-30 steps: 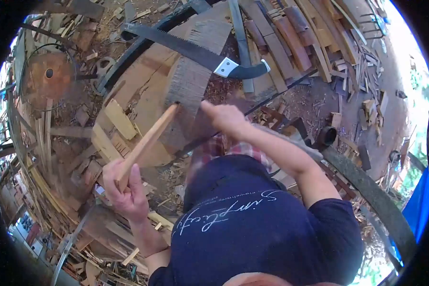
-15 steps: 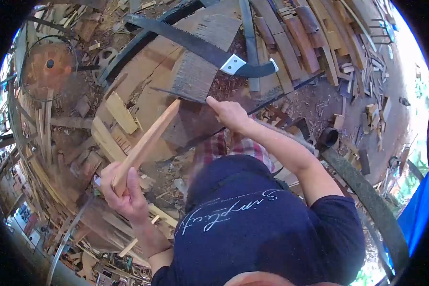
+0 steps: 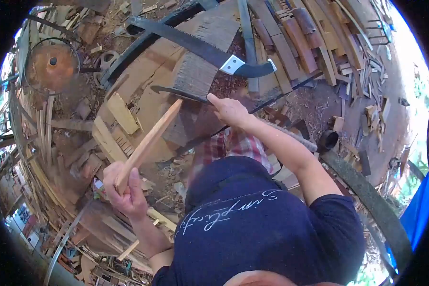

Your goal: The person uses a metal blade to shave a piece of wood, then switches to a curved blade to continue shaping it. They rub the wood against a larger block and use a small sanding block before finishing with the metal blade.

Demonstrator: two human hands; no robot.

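My left hand [image 3: 125,190] is closed around the thick lower end of a tapered wooden stick [image 3: 150,140], which slants up and to the right. In my right hand [image 3: 230,112] is a long-handled knife; its dark, slightly curved blade [image 3: 178,92] points left, and its handle [image 3: 298,138] runs back beneath my forearm. The stick's narrow tip lies just below the blade and overlaps its lower edge in this view. Behind them stands a rough-topped wooden block [image 3: 193,74]. A handsaw [image 3: 195,45] with a black grip rests across the block.
A worn board [image 3: 152,66] lies under the block. Stacked wooden pieces [image 3: 302,40] fill the upper right. Yellowish offcuts [image 3: 121,113] lie left of the stick. A round, rusty-topped stand [image 3: 52,64] is at the far left, and wood scraps cover the ground.
The knife blade has turned so that more of its flat side shows. Both hands keep their holds and nearly the same places.
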